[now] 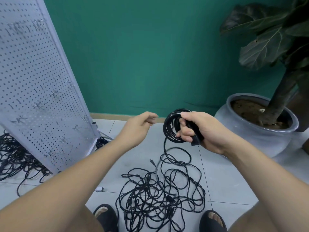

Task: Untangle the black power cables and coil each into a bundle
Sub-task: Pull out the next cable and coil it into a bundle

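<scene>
My right hand [199,129] grips a small coil of black power cable [170,129] in the air, its fingers curled through the loops and a black plug [195,141] sticking out below the fist. One strand hangs from the coil down to a tangled heap of black cables [160,198] on the tiled floor between my feet. A loose plug end [152,161] lies at the heap's far edge. My left hand [142,125] hovers just left of the coil, blurred, fingers relaxed, with no cable seen in it.
A tilted white pegboard [38,91] stands at the left with another heap of black cables [15,158] beneath it. A grey plant pot [254,136] stands close on the right. My feet in black sandals [107,216] flank the heap. A small white object [99,188] lies on the floor.
</scene>
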Demonstrator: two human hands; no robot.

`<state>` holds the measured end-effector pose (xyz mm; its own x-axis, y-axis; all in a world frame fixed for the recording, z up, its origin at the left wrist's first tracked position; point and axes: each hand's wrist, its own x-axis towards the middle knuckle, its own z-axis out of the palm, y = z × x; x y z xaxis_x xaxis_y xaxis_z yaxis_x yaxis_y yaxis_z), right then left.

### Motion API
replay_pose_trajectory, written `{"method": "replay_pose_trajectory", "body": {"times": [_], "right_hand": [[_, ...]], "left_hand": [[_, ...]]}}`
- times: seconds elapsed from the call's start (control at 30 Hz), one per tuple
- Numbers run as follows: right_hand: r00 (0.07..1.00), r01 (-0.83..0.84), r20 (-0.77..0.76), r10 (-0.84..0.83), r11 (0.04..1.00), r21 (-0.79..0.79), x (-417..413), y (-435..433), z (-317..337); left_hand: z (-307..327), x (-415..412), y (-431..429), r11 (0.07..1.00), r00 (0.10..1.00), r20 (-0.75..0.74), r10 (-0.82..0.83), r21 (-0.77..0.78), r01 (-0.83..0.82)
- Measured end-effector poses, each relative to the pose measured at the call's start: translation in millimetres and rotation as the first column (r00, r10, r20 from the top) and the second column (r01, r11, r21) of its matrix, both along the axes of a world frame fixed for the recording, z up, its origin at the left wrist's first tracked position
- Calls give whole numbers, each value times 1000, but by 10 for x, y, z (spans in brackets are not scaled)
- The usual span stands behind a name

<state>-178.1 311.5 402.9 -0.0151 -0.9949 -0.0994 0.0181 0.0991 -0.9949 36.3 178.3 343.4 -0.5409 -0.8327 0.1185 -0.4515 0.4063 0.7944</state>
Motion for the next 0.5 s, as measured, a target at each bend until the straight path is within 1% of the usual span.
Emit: {"method": "replay_pose_trajectory", "body": {"times": [0.03,0.07,0.1,0.17,0.23,0.3,0.4,0.43,0.5], "right_hand": [[1000,2,14,-2,1000,-3,0,-10,6],[1000,2,31,-2,1000,-8,-5,-18,15],[999,1,46,0,1000,-11,-13,-23,23],[997,-6,78,7,1000,-17,-13,-22,38],[996,-5,91,7,1000,-20,21,-18,48],[995,9,95,-7,1000,-22,65,-15,49],[991,33,132,-28,999,-35,104,-19,53],[989,37,144,-31,998,-42,115,-21,57],[986,39,163,-30,998,-53,150,-32,68]], "left_hand": [[49,-66,109,994,990,-141,-3,104,18],[99,-125,219,980,974,-224,-14,191,58],[118,-163,311,965,969,-245,-43,241,104],[52,-205,408,934,965,-220,-142,294,205],[-91,-238,452,909,963,-190,-193,335,248],[-167,-287,494,921,973,-193,-126,342,187],[-206,-360,531,964,986,-162,-41,254,82],[-229,-376,540,973,989,-143,-36,219,67],[-268,-398,579,985,998,-59,-29,170,39]]}}
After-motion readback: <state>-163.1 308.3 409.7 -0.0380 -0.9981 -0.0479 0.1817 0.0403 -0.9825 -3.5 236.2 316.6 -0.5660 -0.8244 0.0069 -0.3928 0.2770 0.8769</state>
